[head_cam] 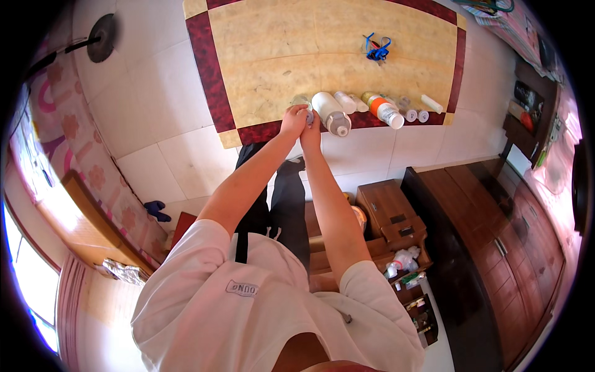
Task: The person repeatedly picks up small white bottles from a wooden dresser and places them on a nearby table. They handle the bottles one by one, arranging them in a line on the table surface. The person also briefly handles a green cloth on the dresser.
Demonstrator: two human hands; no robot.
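Observation:
My left hand and my right hand meet at the near edge of the table. Both are closed around a clear bottle that lies along the tabletop, its pale round cap showing between my fingers. The fingers cover much of it. Just right of my right hand lies a white bottle with a grey lid. Beyond that come a small white bottle, a slimmer pale bottle and a white bottle with an orange band.
Farther right lie clear bottles with white caps and a white tube. A tangled blue cord rests toward the table's far side. Dark wooden cabinets stand at right, a round fan at upper left, slippers on the floor.

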